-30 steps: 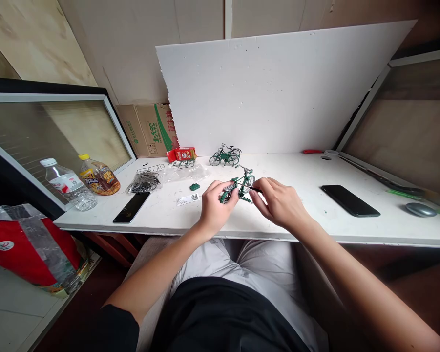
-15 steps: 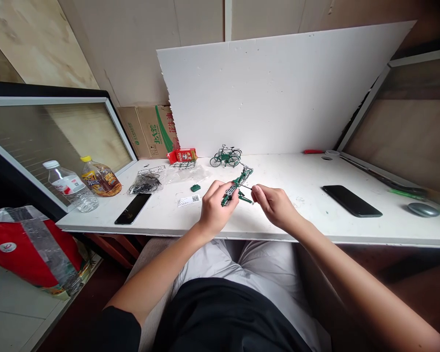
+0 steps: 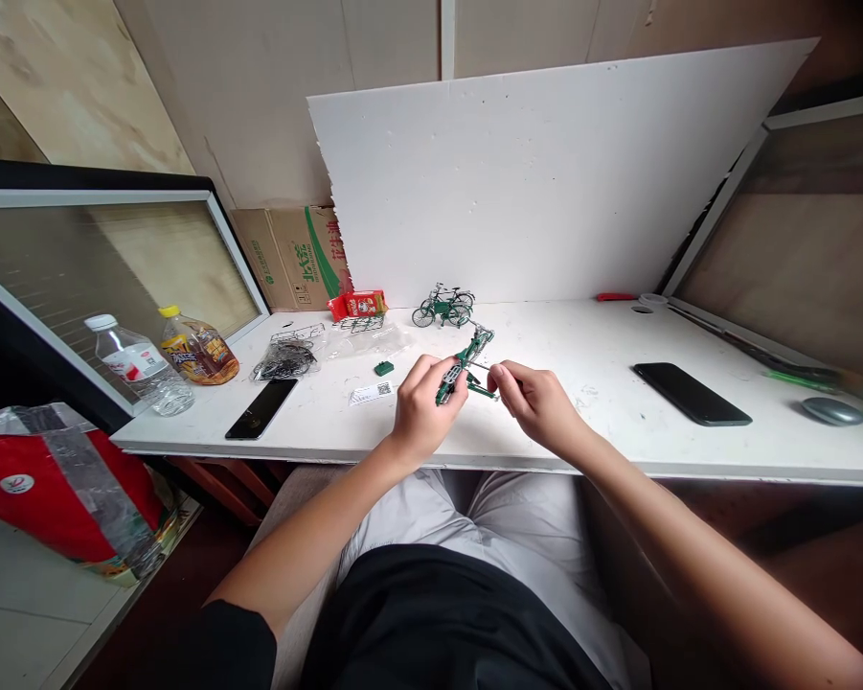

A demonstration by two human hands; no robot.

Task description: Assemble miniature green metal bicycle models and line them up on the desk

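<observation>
My left hand (image 3: 423,407) is closed around a green and grey model bicycle frame (image 3: 478,343), tilted above the white table. Thin rods and a green bar stick out of it towards the right. My right hand (image 3: 535,401) is closed in a pinch at the right side of the model. A thin dark rod (image 3: 480,366) runs from its fingertips to the frame; its kind and its hidden end I cannot make out. Behind the hands stands a finished-looking green model bicycle (image 3: 442,307). A small green block (image 3: 383,368) lies left of my left hand.
Left on the table (image 3: 589,450) are a black phone (image 3: 261,409), two bottles (image 3: 199,353), a bag of dark parts (image 3: 285,358) and a red packet (image 3: 359,304). A label (image 3: 371,393) lies near my left hand. At right are another phone (image 3: 692,394) and a mouse (image 3: 831,411).
My right hand has shifted slightly left, closer to the model, and its fingers have turned a little. My left hand keeps its hold almost unmoved.
</observation>
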